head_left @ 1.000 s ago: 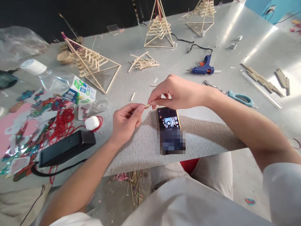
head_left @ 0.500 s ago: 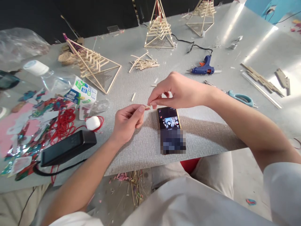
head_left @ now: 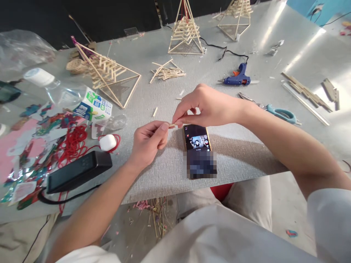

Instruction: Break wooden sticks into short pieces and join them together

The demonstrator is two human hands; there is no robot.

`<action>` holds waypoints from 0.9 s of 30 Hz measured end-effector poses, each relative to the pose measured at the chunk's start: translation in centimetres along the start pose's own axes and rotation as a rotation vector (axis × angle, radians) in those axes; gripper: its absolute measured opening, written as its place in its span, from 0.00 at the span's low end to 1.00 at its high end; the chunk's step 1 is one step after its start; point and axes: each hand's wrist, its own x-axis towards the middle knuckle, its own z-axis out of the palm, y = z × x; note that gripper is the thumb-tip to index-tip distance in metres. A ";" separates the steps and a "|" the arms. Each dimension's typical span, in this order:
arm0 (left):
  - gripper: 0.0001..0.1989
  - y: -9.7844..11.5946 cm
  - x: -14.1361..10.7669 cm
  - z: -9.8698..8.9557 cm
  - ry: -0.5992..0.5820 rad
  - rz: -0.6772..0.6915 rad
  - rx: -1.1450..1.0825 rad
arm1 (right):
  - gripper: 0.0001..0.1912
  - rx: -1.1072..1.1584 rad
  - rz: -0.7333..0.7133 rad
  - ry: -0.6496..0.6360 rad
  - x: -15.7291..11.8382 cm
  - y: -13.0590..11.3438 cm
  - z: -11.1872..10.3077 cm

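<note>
Between thumb and bent fingers, my left hand (head_left: 150,140) pinches a short wooden stick (head_left: 172,125), whose end points to the right. My right hand (head_left: 201,106) meets it there, thumb and fingertips pressed together at that end; whatever these fingers hold is too small to make out. Just below my right hand lies a phone (head_left: 196,144) with its screen lit. A short loose stick piece (head_left: 155,111) rests on the table beyond my left hand. Farther back is a heap of thin wooden sticks (head_left: 168,72).
Stick pyramids (head_left: 185,36) stand at the back and left. A blue glue gun (head_left: 238,76) and scissors (head_left: 279,112) lie to the right. On the left are a plastic bottle (head_left: 65,95), red cord (head_left: 74,142), a black device (head_left: 79,171) and colourful scraps (head_left: 27,146).
Both hands stay almost in place, fingertips still together at the stick's end. The view has shifted very slightly.
</note>
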 end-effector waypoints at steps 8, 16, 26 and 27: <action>0.16 0.3 0.0 0.3 0.010 -0.018 -0.030 | 0.15 -0.020 -0.016 -0.005 0.1 -0.3 0.0; 0.17 0.5 0.1 0.4 0.058 -0.016 -0.067 | 0.10 -0.082 -0.030 0.141 0.4 0.0 1.3; 0.15 0.4 0.0 0.2 0.072 0.055 -0.060 | 0.11 -0.139 0.004 0.171 0.7 -0.4 1.9; 0.15 0.5 0.0 0.2 0.077 0.056 -0.057 | 0.11 -0.146 0.014 0.163 0.7 -0.5 1.9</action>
